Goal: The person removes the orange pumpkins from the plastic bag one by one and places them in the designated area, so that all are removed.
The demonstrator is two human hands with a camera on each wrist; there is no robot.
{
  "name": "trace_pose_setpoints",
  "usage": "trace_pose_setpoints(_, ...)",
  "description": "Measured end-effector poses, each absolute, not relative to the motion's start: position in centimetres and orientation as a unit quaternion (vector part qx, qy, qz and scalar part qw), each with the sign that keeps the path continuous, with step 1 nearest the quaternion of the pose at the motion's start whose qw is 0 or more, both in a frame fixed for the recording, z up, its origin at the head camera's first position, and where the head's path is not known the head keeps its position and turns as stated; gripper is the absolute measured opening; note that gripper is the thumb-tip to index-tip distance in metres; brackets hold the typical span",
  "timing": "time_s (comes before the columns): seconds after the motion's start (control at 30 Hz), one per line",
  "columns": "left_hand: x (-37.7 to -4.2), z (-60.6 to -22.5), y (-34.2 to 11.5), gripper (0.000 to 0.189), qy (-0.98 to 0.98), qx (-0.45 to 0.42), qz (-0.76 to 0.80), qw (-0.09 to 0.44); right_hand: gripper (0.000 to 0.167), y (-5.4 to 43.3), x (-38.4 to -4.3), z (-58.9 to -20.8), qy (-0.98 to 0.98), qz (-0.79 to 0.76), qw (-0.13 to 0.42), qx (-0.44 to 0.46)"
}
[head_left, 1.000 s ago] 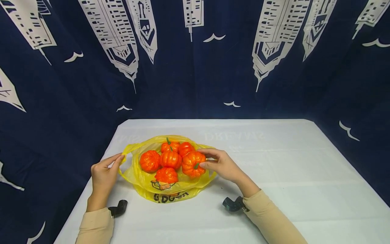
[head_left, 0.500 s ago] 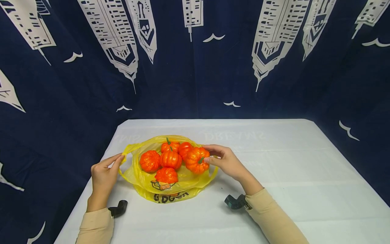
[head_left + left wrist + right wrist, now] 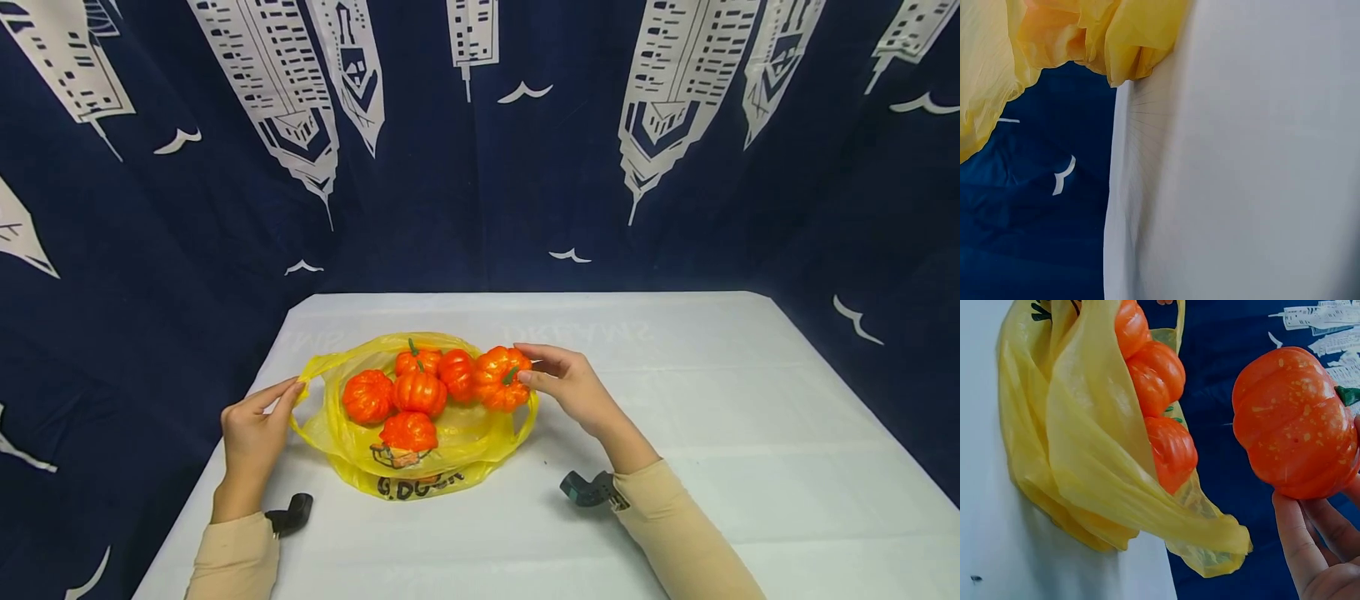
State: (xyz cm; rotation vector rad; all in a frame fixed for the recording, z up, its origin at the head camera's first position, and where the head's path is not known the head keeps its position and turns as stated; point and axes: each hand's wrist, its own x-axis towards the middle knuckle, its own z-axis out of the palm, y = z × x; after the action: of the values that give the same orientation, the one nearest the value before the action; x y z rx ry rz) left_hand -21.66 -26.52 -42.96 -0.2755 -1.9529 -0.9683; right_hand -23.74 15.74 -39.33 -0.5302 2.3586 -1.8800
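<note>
A yellow plastic bag (image 3: 480, 450) sits on the table with its mouth spread, several small orange pumpkins (image 3: 420, 393) inside. My left hand (image 3: 255, 429) pinches the bag's left handle between thumb and fingers. My right hand (image 3: 573, 387) holds another orange pumpkin (image 3: 501, 379) with a green stem, thumb on the stem side and fingers behind. In the right wrist view this pumpkin (image 3: 1297, 422) is up beside the bag (image 3: 1085, 425), apart from it. The left wrist view shows only the bag's yellow folds (image 3: 1141, 37), with the left hand out of sight.
A white cloth covers the table (image 3: 712, 417). Dark blue fabric (image 3: 480, 183) with white building prints hangs behind and at the sides. Black wrist-worn devices (image 3: 291, 514) stick out from both sleeves, low over the table.
My right hand has lifted the pumpkin up and to the right, from among the others to the bag's right rim. The left hand keeps its pinch on the handle.
</note>
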Motion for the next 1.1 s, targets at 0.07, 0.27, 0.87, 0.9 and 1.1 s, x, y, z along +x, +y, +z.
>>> trace_pose_setpoints(0.07,-21.6,-43.0,-26.5,0.016,-0.790,-0.112,-0.394,0.456,0.047,15.9,-23.8,-39.2,0.770,-0.615,0.037,-0.169)
trace_pose_setpoints(0.27,-21.6,-43.1,-26.6,0.016,-0.789,-0.110,-0.394,0.459,0.047,16.4,-24.1,-39.3,0.760,-0.630,0.031,-0.157)
trace_pose_setpoints(0.87,-21.7,-43.1,-26.6,0.017,-0.787,-0.114,-0.392,0.462,0.048,18.2,-25.1,-39.7,0.754,-0.649,-0.013,-0.099)
trace_pose_setpoints(0.9,-21.7,-43.1,-26.6,0.017,-0.788,-0.114,-0.392,0.462,0.048,18.3,-25.1,-39.7,0.754,-0.650,-0.017,-0.095)
trace_pose_setpoints(1.1,-21.6,-43.1,-26.6,0.017,-0.789,-0.110,-0.392,0.459,0.050,18.9,-25.6,-39.8,0.747,-0.662,-0.033,-0.051)
